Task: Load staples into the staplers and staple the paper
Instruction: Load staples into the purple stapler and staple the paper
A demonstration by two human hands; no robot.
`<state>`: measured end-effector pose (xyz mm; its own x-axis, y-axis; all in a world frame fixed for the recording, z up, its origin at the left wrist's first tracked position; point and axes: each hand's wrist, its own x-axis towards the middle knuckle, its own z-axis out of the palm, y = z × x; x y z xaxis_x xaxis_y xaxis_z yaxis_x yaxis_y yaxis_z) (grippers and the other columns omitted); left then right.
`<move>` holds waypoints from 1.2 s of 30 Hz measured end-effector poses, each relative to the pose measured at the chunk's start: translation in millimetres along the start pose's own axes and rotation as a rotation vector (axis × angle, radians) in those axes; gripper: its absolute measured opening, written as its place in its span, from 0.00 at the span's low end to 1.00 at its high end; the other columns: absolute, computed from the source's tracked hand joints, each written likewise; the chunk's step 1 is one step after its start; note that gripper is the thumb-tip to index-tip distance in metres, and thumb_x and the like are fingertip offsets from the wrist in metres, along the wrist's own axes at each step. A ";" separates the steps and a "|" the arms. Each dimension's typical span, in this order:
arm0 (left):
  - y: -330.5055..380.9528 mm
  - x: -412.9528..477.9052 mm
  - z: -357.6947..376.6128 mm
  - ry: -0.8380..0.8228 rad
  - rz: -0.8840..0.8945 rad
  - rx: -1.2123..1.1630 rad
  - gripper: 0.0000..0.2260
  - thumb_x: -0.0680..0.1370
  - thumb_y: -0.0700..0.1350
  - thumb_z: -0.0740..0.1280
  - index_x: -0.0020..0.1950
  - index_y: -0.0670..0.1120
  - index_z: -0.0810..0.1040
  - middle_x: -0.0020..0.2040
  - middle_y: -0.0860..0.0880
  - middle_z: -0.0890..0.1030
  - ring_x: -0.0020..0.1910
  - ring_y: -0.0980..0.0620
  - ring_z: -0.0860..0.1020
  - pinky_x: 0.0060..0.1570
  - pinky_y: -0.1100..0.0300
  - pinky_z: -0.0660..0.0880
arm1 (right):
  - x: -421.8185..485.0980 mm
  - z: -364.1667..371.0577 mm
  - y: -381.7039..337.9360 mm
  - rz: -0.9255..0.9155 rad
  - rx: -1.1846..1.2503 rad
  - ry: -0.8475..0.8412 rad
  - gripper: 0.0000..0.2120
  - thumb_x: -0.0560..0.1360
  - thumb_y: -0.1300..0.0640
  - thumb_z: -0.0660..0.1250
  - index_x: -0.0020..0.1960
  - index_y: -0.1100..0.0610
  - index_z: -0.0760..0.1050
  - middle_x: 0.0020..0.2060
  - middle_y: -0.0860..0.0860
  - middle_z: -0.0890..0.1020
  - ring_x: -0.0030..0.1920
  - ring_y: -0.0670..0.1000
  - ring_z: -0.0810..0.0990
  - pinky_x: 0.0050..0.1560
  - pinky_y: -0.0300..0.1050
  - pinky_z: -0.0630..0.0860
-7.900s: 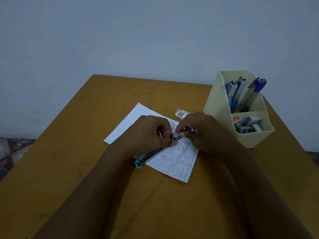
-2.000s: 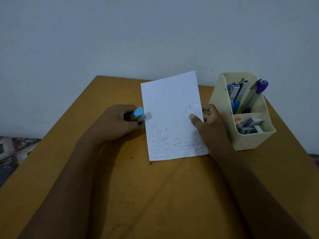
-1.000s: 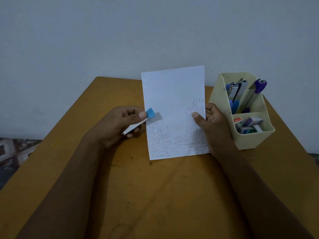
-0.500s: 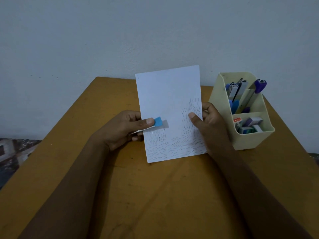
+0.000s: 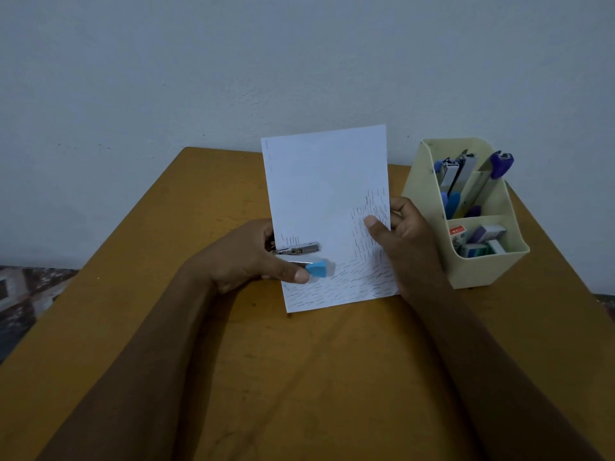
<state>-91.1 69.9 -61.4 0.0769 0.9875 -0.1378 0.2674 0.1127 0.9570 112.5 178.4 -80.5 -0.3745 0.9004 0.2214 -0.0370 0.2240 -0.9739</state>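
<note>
Ochre wood of the table [image 5: 299,377] beneath and around the paper [image 5: 326,181], with pale grey wall [image 5: 233,61] behind it. White sheet held upright, slightly tilted, lower edge down at the tabletop; lower part and right side peppered with short dark strokes, upper left plain.

Just right of the paper, a cream desk organiser [image 5: 489,271], standing apart from the sheet's edge. In its rear compartment several staplers upright, one with a purple tip [image 5: 501,164]; in its front compartment small staple boxes [image 5: 482,239].

At the paper's right edge, the right hand [image 5: 409,241]: thumb flat on the front face, fingers curled behind, pinching the sheet.

At the paper's left edge, the left hand [image 5: 239,257]: fingers wrapped round the stapler [image 5: 299,250], thumb pressed along the arm with the blue cap [image 5: 317,268].

Over the lower left of the paper, that stapler gaping, metal magazine above and blue-capped arm below, both reaching in from the left edge across the front face. Impossible to tell whether any part of it lies behind the sheet.
</note>
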 end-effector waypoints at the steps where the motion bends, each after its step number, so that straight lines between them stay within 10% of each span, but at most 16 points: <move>1: 0.6 0.2 0.6 0.024 -0.002 0.014 0.23 0.65 0.46 0.77 0.58 0.51 0.78 0.55 0.55 0.83 0.53 0.51 0.81 0.51 0.51 0.80 | 0.3 0.0 0.1 0.000 -0.001 -0.002 0.07 0.77 0.59 0.64 0.53 0.52 0.71 0.51 0.45 0.81 0.52 0.44 0.82 0.50 0.40 0.80; 5: 2.5 -0.5 1.7 0.081 0.019 0.013 0.15 0.69 0.51 0.72 0.53 0.49 0.80 0.49 0.50 0.84 0.36 0.53 0.77 0.31 0.64 0.70 | -0.3 -0.2 -1.6 -0.003 0.012 -0.025 0.06 0.77 0.60 0.64 0.53 0.51 0.71 0.49 0.42 0.82 0.50 0.43 0.82 0.47 0.38 0.79; 13: 3.6 1.2 2.8 0.074 0.005 0.051 0.15 0.69 0.55 0.71 0.51 0.49 0.79 0.45 0.53 0.83 0.33 0.55 0.76 0.28 0.68 0.68 | -1.4 -0.1 -3.7 -0.009 0.005 -0.048 0.06 0.77 0.60 0.64 0.51 0.50 0.71 0.47 0.40 0.81 0.49 0.41 0.82 0.44 0.35 0.79; 36: -3.9 2.8 9.7 0.249 0.123 0.056 0.19 0.68 0.51 0.75 0.56 0.50 0.75 0.50 0.53 0.83 0.49 0.53 0.83 0.44 0.56 0.81 | -4.8 4.0 -3.2 0.012 -0.074 -0.067 0.08 0.76 0.61 0.65 0.55 0.56 0.72 0.52 0.51 0.82 0.50 0.48 0.83 0.49 0.43 0.81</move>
<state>-82.6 71.2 -68.0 -0.1247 0.9908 0.0521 0.3235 -0.0090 0.9462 110.8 171.9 -78.6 -0.4356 0.8770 0.2030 0.0352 0.2419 -0.9697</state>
